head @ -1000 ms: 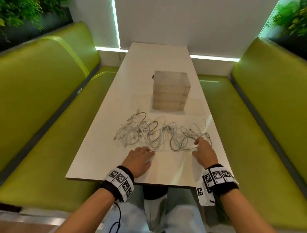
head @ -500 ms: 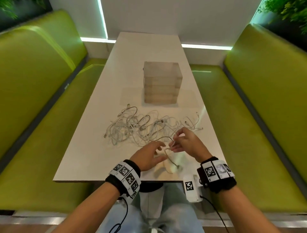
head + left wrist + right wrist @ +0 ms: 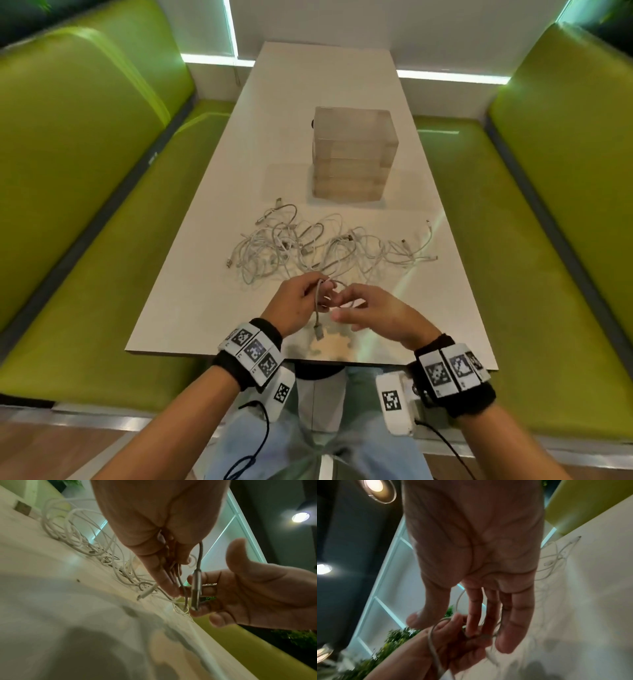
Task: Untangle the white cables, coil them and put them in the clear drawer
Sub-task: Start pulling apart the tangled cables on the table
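The first coil was being wound. One cable (image 3: 318, 308) was gripped in the curled left hand (image 3: 297, 305), its metal plug hanging toward the desk (image 3: 191, 308). The right hand (image 3: 371, 310) was held with fingers nearly straight, feeding a loop; no firm grip was visible. The thin, limp tangle (image 3: 322, 248) lay at 12 o'clock from the hands, the boxy clear drawer (image 3: 352, 157) beyond it, closed. Further slack would probably need to be drawn free next.

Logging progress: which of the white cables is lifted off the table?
The cable held by the left hand, its plug dangling; the others lie tangled in the pile.
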